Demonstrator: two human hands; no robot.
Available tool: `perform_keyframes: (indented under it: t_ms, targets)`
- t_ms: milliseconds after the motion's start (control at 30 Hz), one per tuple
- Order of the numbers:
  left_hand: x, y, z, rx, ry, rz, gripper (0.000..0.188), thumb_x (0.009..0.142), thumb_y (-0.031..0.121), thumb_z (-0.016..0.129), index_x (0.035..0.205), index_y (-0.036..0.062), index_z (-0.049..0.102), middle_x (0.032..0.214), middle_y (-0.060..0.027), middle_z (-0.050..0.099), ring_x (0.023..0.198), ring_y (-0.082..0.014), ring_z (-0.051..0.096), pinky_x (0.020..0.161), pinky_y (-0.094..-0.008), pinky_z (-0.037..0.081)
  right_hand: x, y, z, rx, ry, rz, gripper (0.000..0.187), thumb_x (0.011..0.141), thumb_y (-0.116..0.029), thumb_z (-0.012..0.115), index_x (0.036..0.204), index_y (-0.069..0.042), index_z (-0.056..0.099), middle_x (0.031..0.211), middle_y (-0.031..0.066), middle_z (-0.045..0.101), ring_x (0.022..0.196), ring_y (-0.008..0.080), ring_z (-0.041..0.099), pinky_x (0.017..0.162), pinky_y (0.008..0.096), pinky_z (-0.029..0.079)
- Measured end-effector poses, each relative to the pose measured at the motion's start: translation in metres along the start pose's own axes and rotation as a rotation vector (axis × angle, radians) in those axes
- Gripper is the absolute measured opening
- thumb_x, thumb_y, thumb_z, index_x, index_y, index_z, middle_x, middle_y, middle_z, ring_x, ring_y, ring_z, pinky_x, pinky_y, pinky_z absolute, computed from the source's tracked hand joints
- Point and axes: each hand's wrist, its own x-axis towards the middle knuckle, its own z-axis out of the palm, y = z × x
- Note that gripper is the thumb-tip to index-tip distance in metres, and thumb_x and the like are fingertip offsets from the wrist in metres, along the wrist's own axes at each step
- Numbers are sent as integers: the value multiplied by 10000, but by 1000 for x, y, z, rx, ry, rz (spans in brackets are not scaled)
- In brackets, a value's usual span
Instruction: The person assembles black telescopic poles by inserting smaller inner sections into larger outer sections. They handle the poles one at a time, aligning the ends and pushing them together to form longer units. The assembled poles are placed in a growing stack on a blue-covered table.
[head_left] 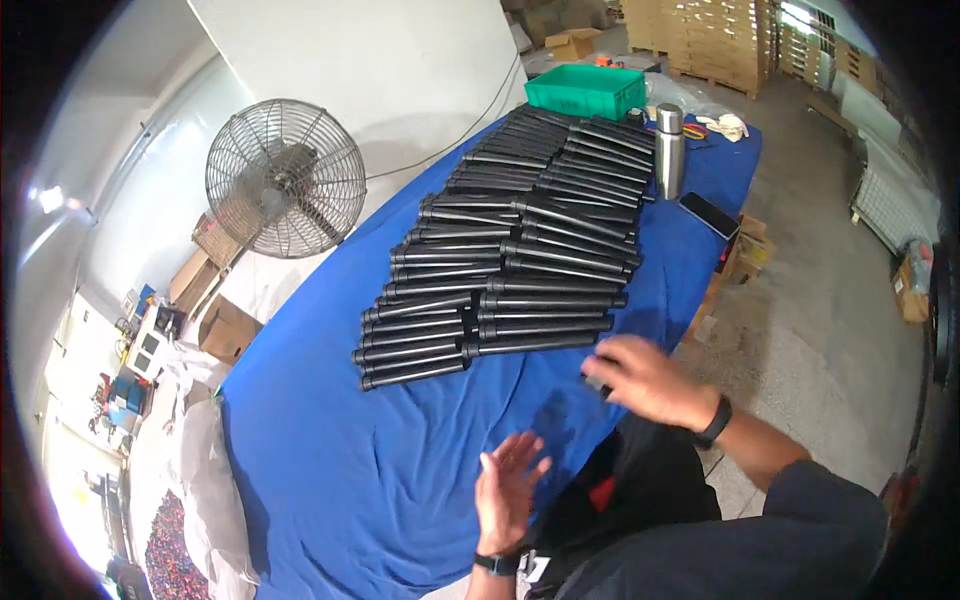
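Observation:
Black tubes [540, 303] with thicker collared ends lie side by side in two long overlapping rows on the blue cloth [330, 470] covering the table. Just off the near right end of these rows, my right hand [650, 380] is closed, its fingers curled down and slightly blurred. Something small and dark [601, 386] shows under its fingertips, too hidden to name. Lower down, my left hand [510, 490] hovers over the near part of the cloth, fingers apart and palm bare. It touches no tube.
A green crate [586, 92] stands at the table's far end. Near it are a steel flask [669, 150], a phone [709, 215] by the right edge and a white glove [727, 127]. A caged fan [286, 178] stands left of the table, beside a cardboard box [228, 328].

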Motion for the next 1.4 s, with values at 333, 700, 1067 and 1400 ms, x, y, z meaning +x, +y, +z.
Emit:
perform_keyframes:
  t_ms: [333,700,1067,1400]
  targets:
    - [45,-23,-11,-216,-11,-44,519,1072,510,440,1348,103,606,1356,-86,624,1279,-286,569,1079,-491,454,16,-80,92,169,-83,-238,562,882,-260,697,1417,-170,550,1551,151,438,1472,300,389,1210,565,275]
    - [62,-20,-36,186,91,159,358,1080,344,516,1276,77,652,1209,-108,692,1069,-239,654,926,-392,528,26,-76,117,319,-60,-213,345,902,-306,710,1090,-23,654,1205,156,600,1105,337,584,981,472,471]
    - [60,15,-31,1593,85,792,289,891,161,734,1140,18,700,1029,-179,702,913,-350,648,795,-439,517,34,-57,149,201,6,-66,184,861,-206,729,892,-56,627,998,101,560,967,286,554,842,423,476]
    - [70,27,-52,1766,-87,629,363,901,241,726,1183,16,683,1167,-199,687,1068,-398,648,908,-473,530,62,-59,151,193,-57,-2,268,834,-208,761,984,-38,619,998,109,595,969,287,576,861,418,491]
